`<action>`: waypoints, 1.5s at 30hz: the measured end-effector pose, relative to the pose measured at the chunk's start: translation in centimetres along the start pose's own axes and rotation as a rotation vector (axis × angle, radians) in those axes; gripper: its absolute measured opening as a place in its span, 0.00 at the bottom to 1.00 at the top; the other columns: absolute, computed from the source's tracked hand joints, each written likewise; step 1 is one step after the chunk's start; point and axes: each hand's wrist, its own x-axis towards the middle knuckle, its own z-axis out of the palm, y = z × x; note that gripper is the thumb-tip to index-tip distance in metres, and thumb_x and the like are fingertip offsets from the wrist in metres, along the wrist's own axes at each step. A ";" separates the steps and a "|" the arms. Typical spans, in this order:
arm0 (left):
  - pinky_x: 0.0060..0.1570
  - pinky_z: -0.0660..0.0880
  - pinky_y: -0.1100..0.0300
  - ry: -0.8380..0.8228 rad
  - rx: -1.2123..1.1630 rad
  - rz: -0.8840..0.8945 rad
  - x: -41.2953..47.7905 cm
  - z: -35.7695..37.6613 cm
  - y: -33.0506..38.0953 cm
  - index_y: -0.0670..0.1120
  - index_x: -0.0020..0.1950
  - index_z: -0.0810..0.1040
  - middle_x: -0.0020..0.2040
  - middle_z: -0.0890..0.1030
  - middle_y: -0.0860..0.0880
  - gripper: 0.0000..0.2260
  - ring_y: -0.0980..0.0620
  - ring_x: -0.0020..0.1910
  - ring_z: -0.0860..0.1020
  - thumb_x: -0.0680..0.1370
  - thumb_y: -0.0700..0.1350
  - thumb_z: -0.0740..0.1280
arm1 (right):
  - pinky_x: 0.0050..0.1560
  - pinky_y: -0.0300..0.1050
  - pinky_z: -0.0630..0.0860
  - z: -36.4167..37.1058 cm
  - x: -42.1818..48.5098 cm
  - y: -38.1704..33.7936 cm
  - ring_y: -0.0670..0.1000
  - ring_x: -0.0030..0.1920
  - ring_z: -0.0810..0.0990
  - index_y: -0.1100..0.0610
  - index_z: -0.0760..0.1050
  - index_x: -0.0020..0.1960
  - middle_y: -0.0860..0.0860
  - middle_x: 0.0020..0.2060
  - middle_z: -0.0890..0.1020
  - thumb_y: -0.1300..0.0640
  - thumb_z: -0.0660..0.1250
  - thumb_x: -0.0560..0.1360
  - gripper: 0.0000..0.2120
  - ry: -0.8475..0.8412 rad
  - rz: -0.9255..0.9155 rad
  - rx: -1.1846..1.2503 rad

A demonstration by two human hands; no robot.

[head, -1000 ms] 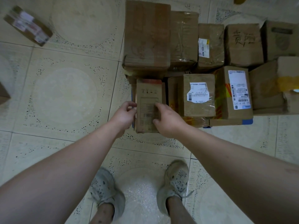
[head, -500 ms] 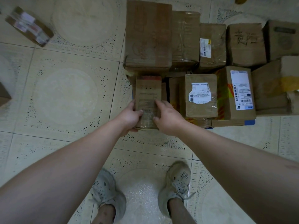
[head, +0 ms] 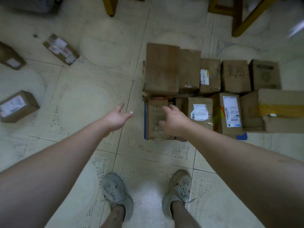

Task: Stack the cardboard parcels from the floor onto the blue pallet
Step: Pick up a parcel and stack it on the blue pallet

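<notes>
- Above the narrow parcel [head: 153,116] on the blue pallet [head: 241,137], my right hand [head: 174,122] is hanging, fingers [head: 174,109] loose, gripping nothing.
- My left hand [head: 117,116] is hanging open beside it.

Pale tiled floor [head: 92,99] with round patterns and dark speckles, two grey mesh shoes [head: 116,195] side by side near the bottom edge, yellow wooden furniture legs [head: 237,17] at the top, dark blurred object [head: 32,4] in the top left corner.

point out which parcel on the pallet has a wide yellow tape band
The large parcel at the far right of the front row on the blue pallet: yellow tape crosses its top; the others show bare cardboard or white labels.
</notes>
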 end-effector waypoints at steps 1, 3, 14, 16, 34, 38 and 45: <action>0.70 0.59 0.43 0.023 0.016 0.015 -2.1 -2.5 0.2 0.56 0.77 0.50 0.77 0.56 0.46 0.31 0.42 0.73 0.60 0.78 0.57 0.61 | 0.71 0.53 0.59 -1.7 -1.6 -2.0 0.58 0.76 0.55 0.50 0.51 0.78 0.52 0.78 0.49 0.51 0.61 0.79 0.32 0.001 -0.018 -0.029; 0.70 0.58 0.49 0.076 0.055 0.037 -6.7 -7.8 0.4 0.56 0.77 0.52 0.77 0.57 0.47 0.30 0.44 0.73 0.60 0.78 0.56 0.62 | 0.71 0.54 0.59 -4.7 -5.3 -6.7 0.58 0.75 0.56 0.52 0.54 0.77 0.54 0.77 0.54 0.50 0.61 0.79 0.30 0.009 -0.059 -0.074; 0.67 0.62 0.56 0.340 0.143 0.088 -28.9 -35.6 -5.6 0.49 0.77 0.57 0.74 0.63 0.44 0.31 0.45 0.71 0.64 0.77 0.53 0.65 | 0.71 0.56 0.63 -11.2 -21.7 -34.7 0.58 0.73 0.61 0.53 0.54 0.78 0.56 0.75 0.61 0.46 0.61 0.79 0.31 0.118 -0.234 -0.269; 0.66 0.62 0.56 0.391 0.114 0.091 -30.8 -39.6 -6.7 0.48 0.76 0.58 0.75 0.62 0.44 0.30 0.46 0.70 0.66 0.77 0.52 0.66 | 0.70 0.56 0.65 -11.6 -22.4 -38.7 0.58 0.72 0.63 0.52 0.56 0.77 0.55 0.74 0.63 0.46 0.62 0.79 0.31 0.146 -0.246 -0.279; 0.64 0.60 0.59 0.483 -0.072 -0.068 -23.6 -64.9 -15.6 0.49 0.75 0.60 0.75 0.62 0.46 0.28 0.46 0.72 0.63 0.78 0.50 0.65 | 0.64 0.52 0.72 -8.0 -4.1 -69.4 0.58 0.66 0.71 0.54 0.58 0.76 0.57 0.70 0.68 0.45 0.63 0.78 0.31 0.033 -0.390 -0.336; 0.67 0.60 0.54 0.376 -0.095 -0.155 -18.8 -67.7 -19.6 0.50 0.76 0.58 0.75 0.61 0.44 0.28 0.44 0.72 0.63 0.78 0.52 0.64 | 0.67 0.51 0.67 -4.0 0.0 -72.7 0.58 0.70 0.67 0.54 0.56 0.77 0.57 0.72 0.66 0.45 0.63 0.78 0.32 -0.038 -0.331 -0.318; 0.67 0.62 0.53 0.161 -0.054 -0.193 -5.8 -70.7 -29.2 0.51 0.76 0.56 0.75 0.61 0.44 0.29 0.43 0.72 0.63 0.79 0.51 0.63 | 0.68 0.51 0.67 5.2 9.8 -75.4 0.57 0.70 0.67 0.53 0.56 0.77 0.56 0.74 0.64 0.46 0.64 0.78 0.32 -0.029 -0.115 -0.179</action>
